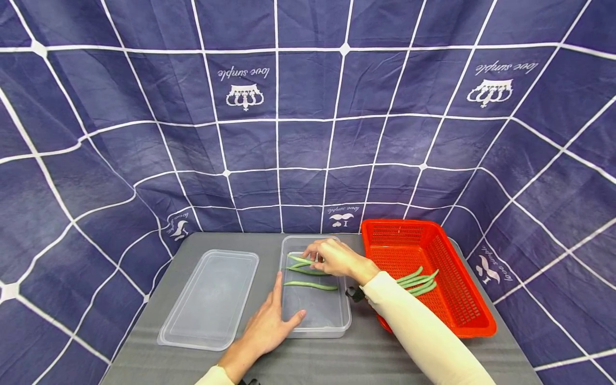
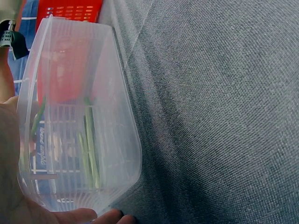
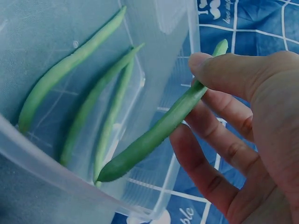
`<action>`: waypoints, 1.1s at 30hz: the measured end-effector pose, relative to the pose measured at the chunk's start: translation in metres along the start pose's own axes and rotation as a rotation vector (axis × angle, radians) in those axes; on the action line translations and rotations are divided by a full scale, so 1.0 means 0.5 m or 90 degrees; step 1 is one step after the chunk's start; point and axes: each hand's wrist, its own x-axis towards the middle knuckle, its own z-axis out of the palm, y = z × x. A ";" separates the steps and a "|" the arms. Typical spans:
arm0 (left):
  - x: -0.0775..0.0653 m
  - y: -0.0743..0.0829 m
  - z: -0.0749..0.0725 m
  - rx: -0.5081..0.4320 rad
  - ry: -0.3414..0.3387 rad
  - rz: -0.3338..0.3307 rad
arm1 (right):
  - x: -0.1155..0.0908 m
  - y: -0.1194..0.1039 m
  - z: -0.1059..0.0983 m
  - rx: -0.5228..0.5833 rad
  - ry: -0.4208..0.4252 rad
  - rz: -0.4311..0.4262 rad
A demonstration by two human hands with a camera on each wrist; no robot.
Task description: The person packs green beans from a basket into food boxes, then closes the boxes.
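Note:
My right hand pinches a green bean between thumb and fingertips over the far end of a clear plastic box. One tip of that bean hangs down close to the beans below. Three other green beans lie on the box floor: one bean across the middle, and two nearer the far end, partly under the held one. Against the box's left side rests my left hand, its fingers extended along the wall and its thumb spread over the rim. In the left wrist view the beans show through the translucent wall.
To the right stands a red plastic basket with several green beans in it, partly behind my right sleeve. A clear lid lies flat on the grey table at left. Blue checked cloth hangs behind and at both sides.

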 end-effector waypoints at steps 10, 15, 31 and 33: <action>0.000 -0.002 0.006 -0.009 -0.006 -0.009 | 0.007 0.002 0.024 0.010 -0.032 0.042; -0.001 0.001 0.000 -0.008 -0.010 -0.009 | 0.007 0.005 0.031 0.005 -0.039 0.048; 0.002 -0.003 0.002 -0.006 -0.008 -0.001 | -0.005 0.013 0.035 -0.008 -0.044 0.038; 0.002 -0.003 0.001 -0.004 -0.002 0.001 | -0.008 0.014 0.031 -0.007 -0.042 0.041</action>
